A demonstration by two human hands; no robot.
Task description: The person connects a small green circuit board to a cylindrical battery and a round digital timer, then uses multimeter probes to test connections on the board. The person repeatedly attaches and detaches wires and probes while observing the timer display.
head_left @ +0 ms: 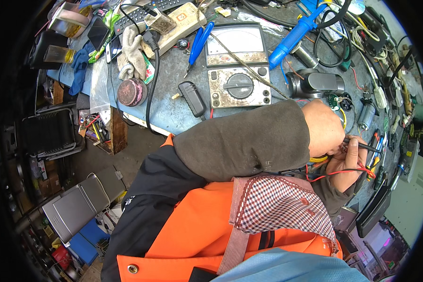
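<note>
Black probe (362,146) pinched in left hand (322,129) fingers; right hand (345,164) fingers curled around red wire (333,174).

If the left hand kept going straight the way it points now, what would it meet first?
The left hand points right, across the bench. First in line looks like the red and blue tool handles just past its black probe; depth is uncertain.

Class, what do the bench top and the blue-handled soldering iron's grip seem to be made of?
Bench top: apparently sheet metal, dull grey-blue, scuffed and stained. Soldering iron: the grip looks like moulded plastic, bright blue with a slight sheen; its tip is too small to judge.
</note>
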